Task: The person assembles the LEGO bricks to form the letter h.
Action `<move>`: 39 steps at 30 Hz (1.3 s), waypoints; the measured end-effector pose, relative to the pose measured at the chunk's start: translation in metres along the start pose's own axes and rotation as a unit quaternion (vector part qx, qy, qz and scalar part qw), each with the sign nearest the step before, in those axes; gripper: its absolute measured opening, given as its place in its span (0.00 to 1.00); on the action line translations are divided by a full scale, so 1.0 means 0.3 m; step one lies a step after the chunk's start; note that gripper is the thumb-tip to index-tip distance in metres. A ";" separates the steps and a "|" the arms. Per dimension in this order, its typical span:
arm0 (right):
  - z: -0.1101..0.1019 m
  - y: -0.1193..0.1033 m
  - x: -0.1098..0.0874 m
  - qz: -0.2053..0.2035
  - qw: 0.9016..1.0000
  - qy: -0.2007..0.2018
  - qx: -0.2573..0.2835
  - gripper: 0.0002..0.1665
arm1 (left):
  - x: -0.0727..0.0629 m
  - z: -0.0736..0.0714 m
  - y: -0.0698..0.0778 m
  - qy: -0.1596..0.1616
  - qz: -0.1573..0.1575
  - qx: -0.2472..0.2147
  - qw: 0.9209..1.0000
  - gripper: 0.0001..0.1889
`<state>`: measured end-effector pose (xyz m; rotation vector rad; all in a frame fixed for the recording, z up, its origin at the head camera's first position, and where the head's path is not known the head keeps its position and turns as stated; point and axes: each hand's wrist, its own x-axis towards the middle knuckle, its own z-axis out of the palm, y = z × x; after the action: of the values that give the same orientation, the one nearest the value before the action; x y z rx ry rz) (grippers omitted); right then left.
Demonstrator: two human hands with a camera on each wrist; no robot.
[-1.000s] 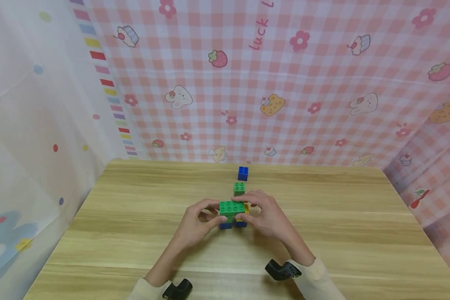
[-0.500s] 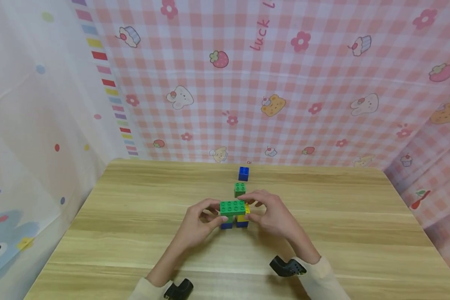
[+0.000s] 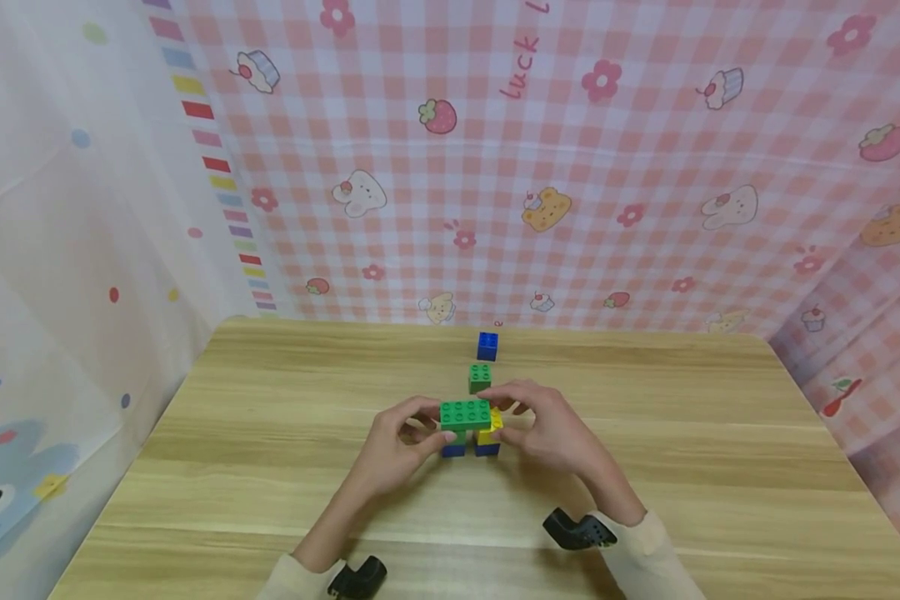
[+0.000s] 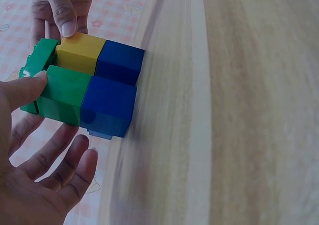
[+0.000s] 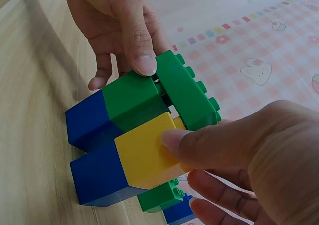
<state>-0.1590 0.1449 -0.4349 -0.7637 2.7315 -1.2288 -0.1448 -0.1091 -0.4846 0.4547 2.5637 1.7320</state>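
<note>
A long green toy brick (image 3: 465,414) with rows of studs lies like a bridge over two short stacks. On the left is a green block (image 4: 64,96) on a blue block (image 4: 108,105). The right stack has a yellow block (image 5: 147,148) on another blue block (image 5: 99,175), and some yellow studs show beyond the long brick's right end. My left hand (image 3: 396,442) holds the green block and long brick at the left side, thumb in front. With thumb and fingers, my right hand (image 3: 543,423) pinches the yellow block; its fingertips behind are partly hidden.
Behind the stacks a loose green block (image 3: 480,378) stands on the wooden table (image 3: 285,383). Farther back, near the table's rear edge, is a blue block (image 3: 487,346). A checked pink cloth (image 3: 480,192) hangs behind the table.
My right hand has shifted slightly right, taking the yellow and blue stack with it, so more yellow shows past the long green brick. My left hand has stayed about still.
</note>
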 end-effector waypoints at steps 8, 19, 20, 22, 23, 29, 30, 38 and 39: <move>-0.003 -0.010 0.003 -0.013 1.000 0.010 0.003 0.23 | 0.000 -0.002 0.001 -0.001 0.002 0.005 1.000 0.15; 0.007 -0.013 0.004 0.008 1.000 0.024 0.019 0.16 | 0.001 -0.006 0.010 0.000 -0.002 0.000 1.000 0.14; 0.007 -0.012 0.004 0.010 0.999 0.022 0.021 0.16 | 0.001 -0.006 0.009 0.001 0.000 -0.001 1.000 0.14; 0.007 -0.012 0.005 0.015 0.999 0.019 0.024 0.16 | 0.000 -0.005 0.007 0.003 0.003 -0.004 1.000 0.14; 0.007 -0.011 0.005 0.017 0.999 0.017 0.025 0.16 | 0.000 -0.004 0.006 0.004 0.003 -0.005 1.000 0.14; 0.007 -0.009 0.005 0.024 0.999 0.015 0.032 0.16 | 0.000 0.001 0.000 0.006 -0.007 -0.010 1.000 0.13; 0.007 -0.008 0.005 0.024 0.999 0.015 0.034 0.16 | 0.000 0.002 0.001 0.006 -0.009 -0.011 1.000 0.13; 0.008 -0.002 0.004 0.033 0.998 0.014 0.055 0.15 | 0.000 0.001 0.003 0.002 -0.015 -0.005 1.000 0.14; 0.008 -0.001 0.003 0.033 0.998 0.014 0.055 0.15 | -0.001 0.000 0.004 0.003 -0.016 -0.004 1.000 0.14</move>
<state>-0.1592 0.1427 -0.4362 -0.6464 2.6599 -1.3722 -0.1443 -0.1087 -0.4836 0.4077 2.5513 1.7357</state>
